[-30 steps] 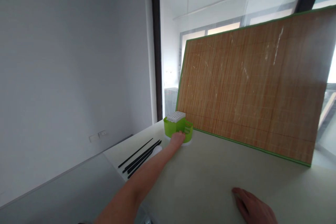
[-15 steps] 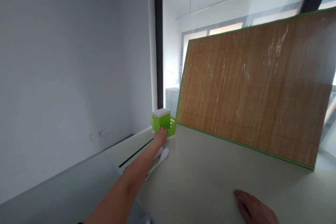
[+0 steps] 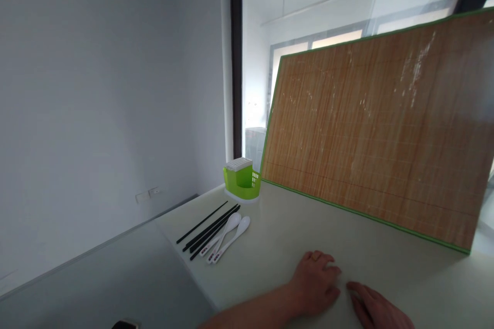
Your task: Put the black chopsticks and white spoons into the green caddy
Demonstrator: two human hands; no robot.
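Observation:
My left hand (image 3: 313, 282), with a ring on one finger, rests on the pale tabletop, fingers loosely bent and apart, holding nothing. Just to its right lies my right hand (image 3: 376, 304) at the bottom edge, cut off in part; its fingers stretch along the table and nothing shows in them. Further off to the left are several black chopsticks (image 3: 201, 222) side by side. White spoons (image 3: 232, 223) with printed handle ends lie against them, partly overlapping. Behind these stands a bright green utensil holder (image 3: 242, 185) with a white slotted top and a white base.
A large bamboo mat (image 3: 366, 128) with green edging leans upright along the back of the table (image 3: 278, 236), against a glass pane. A grey wall (image 3: 116, 87) with a socket (image 3: 148, 194) rises on the left. A dark object (image 3: 125, 324) shows at the bottom edge.
My left hand has let go of the green holder and come back to the right, near my right hand. The chopsticks and spoons are now uncovered. My right hand has hardly moved.

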